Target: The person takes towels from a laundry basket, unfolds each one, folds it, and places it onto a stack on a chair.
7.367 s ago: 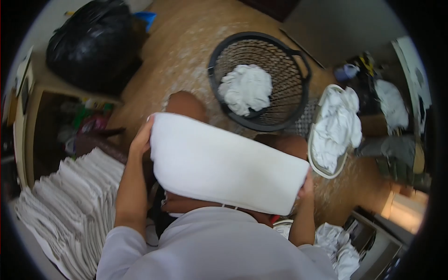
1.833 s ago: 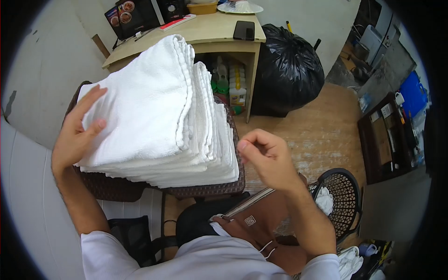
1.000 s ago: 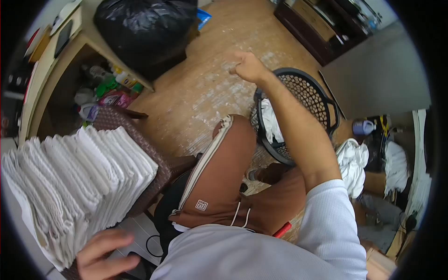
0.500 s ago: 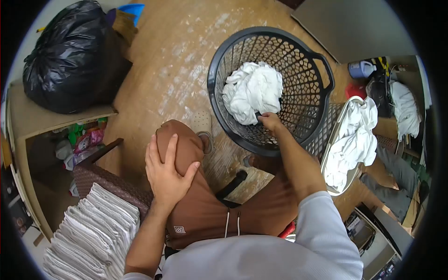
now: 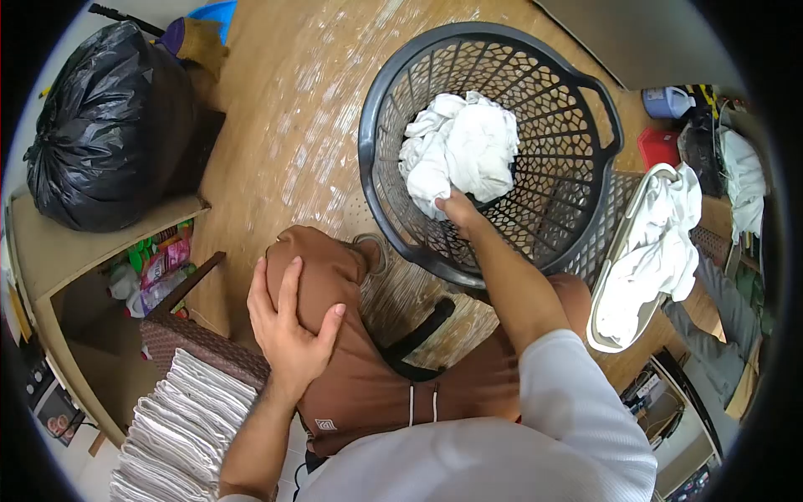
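My left hand (image 5: 291, 322) rests with spread fingers on the knee of the brown trousers (image 5: 355, 360). Inside the black mesh basket (image 5: 559, 167), my right hand (image 5: 458, 211) has its fingers closed on the lower edge of a crumpled white cloth (image 5: 477, 146). The cloth still lies in a heap against the basket's left side. At the lower left, a stack of folded white towels (image 5: 188, 427) stands on a brown woven seat (image 5: 201, 351), beside my left forearm.
A black garbage bag (image 5: 109, 125) sits at the upper left by a wooden desk (image 5: 92, 251). Right of the basket is a pale oblong basket (image 5: 600, 322) holding white cloths (image 5: 652, 259). A purple bottle (image 5: 667, 102) and a red container (image 5: 657, 149) stand beyond.
The towel stack has left the centre of view as the head turned to the basket. My left hand came to the knee; my right hand reached into the basket and took hold of the white cloth.
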Tool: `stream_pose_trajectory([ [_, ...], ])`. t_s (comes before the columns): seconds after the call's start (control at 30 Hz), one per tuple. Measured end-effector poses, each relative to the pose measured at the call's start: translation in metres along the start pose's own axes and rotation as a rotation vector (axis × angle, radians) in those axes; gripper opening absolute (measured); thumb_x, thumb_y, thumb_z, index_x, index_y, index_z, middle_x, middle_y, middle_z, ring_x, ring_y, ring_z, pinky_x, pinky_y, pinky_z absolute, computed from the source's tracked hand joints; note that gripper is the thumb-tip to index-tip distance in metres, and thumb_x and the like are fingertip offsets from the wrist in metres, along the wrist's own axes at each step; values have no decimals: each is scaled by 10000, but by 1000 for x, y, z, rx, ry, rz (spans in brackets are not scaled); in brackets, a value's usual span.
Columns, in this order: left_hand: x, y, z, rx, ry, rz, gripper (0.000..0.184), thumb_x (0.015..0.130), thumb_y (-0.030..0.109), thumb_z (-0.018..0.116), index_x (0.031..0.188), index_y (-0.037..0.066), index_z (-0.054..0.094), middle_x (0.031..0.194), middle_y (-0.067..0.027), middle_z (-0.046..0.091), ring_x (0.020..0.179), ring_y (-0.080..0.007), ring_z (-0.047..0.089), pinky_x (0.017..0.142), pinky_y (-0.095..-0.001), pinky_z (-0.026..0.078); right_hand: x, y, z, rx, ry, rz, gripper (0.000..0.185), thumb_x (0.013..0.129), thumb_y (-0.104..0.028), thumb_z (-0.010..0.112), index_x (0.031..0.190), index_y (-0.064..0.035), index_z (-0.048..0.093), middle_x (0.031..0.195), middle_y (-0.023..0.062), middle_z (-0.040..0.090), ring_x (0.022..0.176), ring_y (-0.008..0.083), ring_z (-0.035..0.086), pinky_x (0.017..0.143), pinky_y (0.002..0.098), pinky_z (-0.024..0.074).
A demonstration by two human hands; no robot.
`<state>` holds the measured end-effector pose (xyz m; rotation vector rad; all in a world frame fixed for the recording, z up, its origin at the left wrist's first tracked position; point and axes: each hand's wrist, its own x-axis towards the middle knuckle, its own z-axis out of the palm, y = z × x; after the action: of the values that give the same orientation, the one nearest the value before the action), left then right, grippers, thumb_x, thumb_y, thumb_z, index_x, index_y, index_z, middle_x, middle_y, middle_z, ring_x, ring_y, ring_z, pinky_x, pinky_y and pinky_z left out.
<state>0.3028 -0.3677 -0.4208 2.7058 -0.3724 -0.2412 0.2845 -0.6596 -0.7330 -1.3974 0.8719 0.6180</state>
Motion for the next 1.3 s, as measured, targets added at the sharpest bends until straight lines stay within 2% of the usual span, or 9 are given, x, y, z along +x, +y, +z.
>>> stream_pose_trajectory([
  [0.1, -6, 0, 1, -1, 17, 15, 649, 746, 303, 730, 1325, 130, 492, 1410, -231, 334, 1264, -412, 367, 1031, -473, 329, -85, -66, -20, 310, 49, 116, 457, 904, -164, 555, 1335, -72, 433, 1211, 90, 563, 1125, 221, 492, 1028, 429, 300],
  [0.43, -18, 14, -2, -56, 72, 292, 847, 720, 321, 755, 1415, 71, 340, 1422, -221, 336, 1298, -385, 335, 1058, -485, 283, -385, -149, -55, 932, -607, -883, 542, 890, -106, 557, 1381, 1, 353, 1360, 162, 469, 1255, 305, 458, 1048, 488, 338],
  [0.5, -13, 49, -12, -514, -19, 474, 920, 691, 279, 786, 1423, 12, 296, 1459, -216, 297, 1369, -364, 249, 1116, -461, 200, -406, -126, -46, 902, -712, -1031, 543, 883, -87, 558, 1381, 3, 362, 1363, 169, 463, 1260, 313, 450, 1053, 499, 328],
  [0.63, -13, 111, -37, -894, -510, 782, 965, 691, 198, 785, 1454, 10, 225, 1498, -193, 253, 1415, -288, 171, 1139, -390, 140, -440, -70, -22, 1062, -644, -690, 502, 859, -11, 556, 1345, 7, 432, 1335, 156, 497, 1246, 310, 464, 1059, 476, 326],
  [0.77, -36, 110, 4, -1226, -1083, 467, 767, 772, 84, 669, 1450, 95, 310, 1479, -181, 304, 1343, -287, 338, 1090, -360, 269, -467, 10, 4, 558, -311, -256, 483, 844, -73, 651, 1293, 15, 495, 1256, 110, 561, 1177, 234, 510, 1029, 371, 367],
  [0.87, -65, 95, 45, -577, -937, 731, 596, 780, 45, 654, 1347, 103, 476, 1449, -167, 347, 1337, -289, 335, 1052, -367, 325, -472, 35, 23, 109, -395, -410, 352, 868, -170, 646, 1171, -4, 579, 1136, 89, 626, 1081, 190, 558, 947, 328, 423],
  [1.0, -90, 85, 60, -475, -896, 866, 455, 782, -13, 608, 1228, 71, 572, 1383, -165, 420, 1251, -322, 423, 963, -343, 422, -468, 42, 31, -160, -313, -654, 227, 811, -150, 640, 991, -15, 608, 941, 163, 637, 857, 286, 617, 788, 377, 486],
  [1.1, -95, 92, 53, -680, -910, 590, 349, 782, 11, 624, 1129, 49, 609, 1346, -181, 455, 1205, -353, 443, 938, -355, 430, -459, 44, 34, -262, -364, -725, 199, 803, -155, 640, 960, -35, 616, 889, 151, 638, 819, 289, 618, 755, 378, 490],
  [1.3, -89, 107, 41, -338, -639, 1052, 335, 689, -1, 652, 1019, 49, 617, 1330, -131, 482, 1218, -328, 462, 1028, -434, 365, -456, 30, 32, -484, -393, -767, 192, 793, -151, 646, 955, -49, 641, 847, 149, 636, 818, 295, 623, 761, 374, 493],
])
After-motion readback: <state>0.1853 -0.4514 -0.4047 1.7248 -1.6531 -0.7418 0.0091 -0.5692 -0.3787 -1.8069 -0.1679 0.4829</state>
